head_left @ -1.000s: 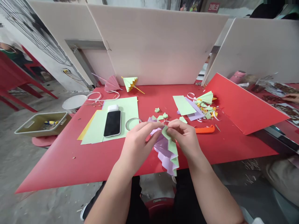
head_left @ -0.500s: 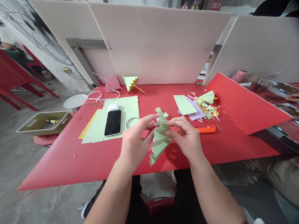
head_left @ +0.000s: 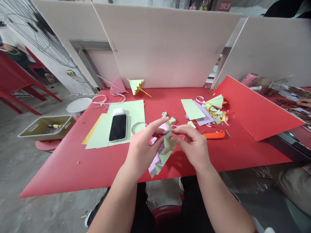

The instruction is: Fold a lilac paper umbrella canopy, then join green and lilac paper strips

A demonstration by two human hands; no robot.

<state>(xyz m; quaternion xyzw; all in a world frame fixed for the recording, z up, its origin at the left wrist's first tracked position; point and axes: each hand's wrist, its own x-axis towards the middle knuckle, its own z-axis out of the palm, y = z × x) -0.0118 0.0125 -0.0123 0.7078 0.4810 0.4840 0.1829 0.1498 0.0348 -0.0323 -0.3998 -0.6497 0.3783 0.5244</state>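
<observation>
fingers [head_left: 159, 124] of left hand [head_left: 141, 147] and right hand [head_left: 194, 145] pinch a pleated green-and-lilac paper fan [head_left: 162, 156] over the red table [head_left: 97, 168].

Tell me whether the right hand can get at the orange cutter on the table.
Probably yes. The orange cutter lies bare on the red table close beside the right hand, nothing between them. But that hand pinches the folded paper with the left hand, so it would need to let go.

Phone [head_left: 118, 127] on paper sheets [head_left: 132, 114], left of hands; scraps [head_left: 215, 111] right.
</observation>
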